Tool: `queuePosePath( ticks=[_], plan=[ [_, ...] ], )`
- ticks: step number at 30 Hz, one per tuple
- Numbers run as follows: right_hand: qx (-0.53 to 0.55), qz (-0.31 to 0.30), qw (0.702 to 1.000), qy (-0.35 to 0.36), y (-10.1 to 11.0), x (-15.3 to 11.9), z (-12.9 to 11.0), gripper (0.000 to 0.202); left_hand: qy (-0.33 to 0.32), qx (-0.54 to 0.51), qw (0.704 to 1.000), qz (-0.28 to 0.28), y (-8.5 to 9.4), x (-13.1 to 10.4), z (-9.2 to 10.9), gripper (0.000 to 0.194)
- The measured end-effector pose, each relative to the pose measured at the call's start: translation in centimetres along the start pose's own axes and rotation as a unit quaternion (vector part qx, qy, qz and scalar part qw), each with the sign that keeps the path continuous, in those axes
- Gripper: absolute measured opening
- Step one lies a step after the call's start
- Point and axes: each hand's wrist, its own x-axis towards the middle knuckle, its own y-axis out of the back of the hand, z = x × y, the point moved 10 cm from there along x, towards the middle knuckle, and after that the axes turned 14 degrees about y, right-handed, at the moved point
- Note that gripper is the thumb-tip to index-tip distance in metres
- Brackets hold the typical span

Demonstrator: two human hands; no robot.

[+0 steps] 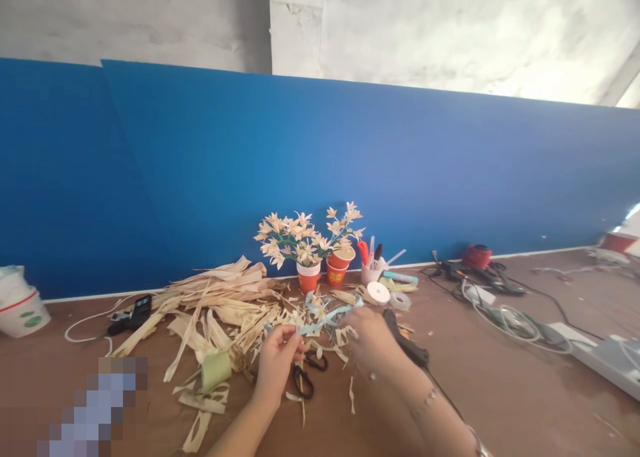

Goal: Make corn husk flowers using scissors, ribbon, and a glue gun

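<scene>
My left hand (281,354) is closed, its thumb and fingertips pinching one end of a light blue strip (313,328). The strip runs up and right toward my right hand (367,334), whose fingers are bent over scraps and partly hidden, so its grip is unclear. Black-handled scissors (303,380) lie just right of my left hand. Behind both hands, pale flowers (293,234) stand in stacked paper cups (307,280), beside a second flower bunch in red cups (337,270). Dried husk strips (225,304) are heaped to the left of my left hand.
A green roll (216,370) sits at the front left. Beyond my right hand are a glue gun (407,340), white roll (379,293), clear tape (400,301) and pen cup (371,272). Cables (520,327) and a power strip (605,360) lie right. A white bucket (25,314) stands far left.
</scene>
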Motion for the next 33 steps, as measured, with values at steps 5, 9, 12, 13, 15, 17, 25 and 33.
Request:
queuePosePath(
  ticks=[5,9,12,13,15,17,25,33],
  plan=[
    [0.031,-0.01,0.982,0.184,-3.2,1.7,-6.2,0.021,0.009,0.004,1.0,0.003,0.1,0.2,-0.3,0.034],
    [0.026,0.021,0.982,0.187,-4.3,1.6,-5.9,0.019,0.01,0.003,1.0,0.004,0.0,0.4,-0.5,0.033],
    [0.123,0.087,0.976,0.159,-3.2,1.9,-5.2,0.023,0.015,-0.001,1.0,0.0,-0.1,0.3,-0.6,0.032],
    [0.178,0.109,0.968,0.136,-2.8,2.2,-4.7,0.023,0.018,-0.003,1.0,-0.003,-0.2,0.3,-0.6,0.031],
    [0.296,0.145,0.941,0.072,-2.2,2.7,-3.7,0.018,0.025,-0.006,1.0,-0.01,-0.4,0.3,-0.8,0.029],
    [0.393,0.167,0.904,0.013,-2.1,3.4,-3.0,0.013,0.032,-0.007,0.999,-0.018,-0.6,0.2,-0.9,0.029],
    [0.374,0.281,0.882,0.053,0.9,3.5,-4.3,0.008,0.041,0.0,0.999,-0.023,-0.8,0.2,-0.9,0.028],
    [0.296,0.296,0.902,0.101,0.7,2.8,-4.7,0.01,0.041,0.013,0.999,-0.021,-1.0,0.1,-0.9,0.023]
  ],
)
